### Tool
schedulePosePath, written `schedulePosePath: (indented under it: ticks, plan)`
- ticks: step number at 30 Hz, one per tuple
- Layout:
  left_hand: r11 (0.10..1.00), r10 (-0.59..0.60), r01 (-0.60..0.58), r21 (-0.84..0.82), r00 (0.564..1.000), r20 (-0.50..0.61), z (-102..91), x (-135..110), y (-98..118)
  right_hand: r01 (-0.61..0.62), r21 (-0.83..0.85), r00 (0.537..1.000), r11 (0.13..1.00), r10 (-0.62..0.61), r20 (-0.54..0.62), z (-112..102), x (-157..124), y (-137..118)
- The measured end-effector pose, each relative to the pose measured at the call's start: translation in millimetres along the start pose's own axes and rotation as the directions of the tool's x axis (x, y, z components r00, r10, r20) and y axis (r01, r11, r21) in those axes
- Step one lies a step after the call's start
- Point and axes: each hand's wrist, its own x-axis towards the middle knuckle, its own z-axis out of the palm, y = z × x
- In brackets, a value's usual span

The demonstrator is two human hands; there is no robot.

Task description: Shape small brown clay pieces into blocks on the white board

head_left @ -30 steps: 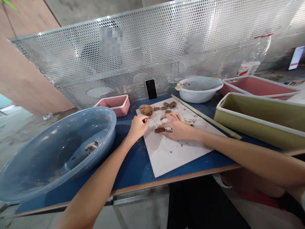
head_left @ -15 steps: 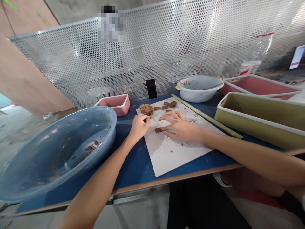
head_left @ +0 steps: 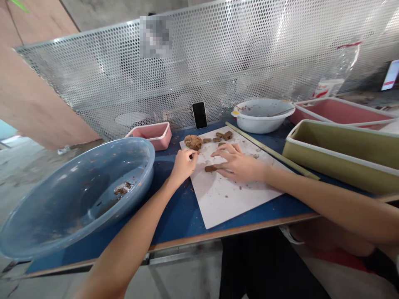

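Observation:
My left hand is at the left edge of a white board, thumb and forefinger curled together in a pinch. Something small and dark shows at those fingertips, too hidden to name. Over the middle of the board, my right hand is palm down with its fingers spread. Its forefinger touches the end of a small brown clay-like block lying on the board. Behind my left hand sits a rough brown lump. Several small brown pieces lie along the board's far edge, and crumbs are scattered around.
A big blue basin with wet brown residue stands left. Behind are a small pink tray, a phone and a white basin. A flat strip lies beside an olive trough. Someone is behind the perforated screen.
The view has shifted slightly. Both hands stay in nearly the same places on the board, the right forefinger still at the brown block. The person behind the screen has moved a little.

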Motion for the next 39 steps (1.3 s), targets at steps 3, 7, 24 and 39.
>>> schedulePosePath:
  ticks: [3,7,24,39]
  plan:
    - [1.0,0.004,-0.004,-0.013,1.0,0.001,-0.5,0,2,0.046,0.009,0.999,0.999,-0.046,0.024,0,-1,2]
    - [1.0,0.014,-0.014,-0.011,1.0,-0.01,-0.7,0,2,0.015,0.012,1.0,1.0,-0.015,0.009,1,-2,4]
    - [1.0,0.024,-0.024,-0.01,1.0,0.008,0.1,0,3,-0.029,0.058,0.994,0.998,0.035,-0.108,0,-2,11]
    - [1.0,0.007,-0.007,-0.016,1.0,-0.03,2.7,-2,-2,-0.229,0.285,0.972,0.931,0.206,0.11,10,10,-10]
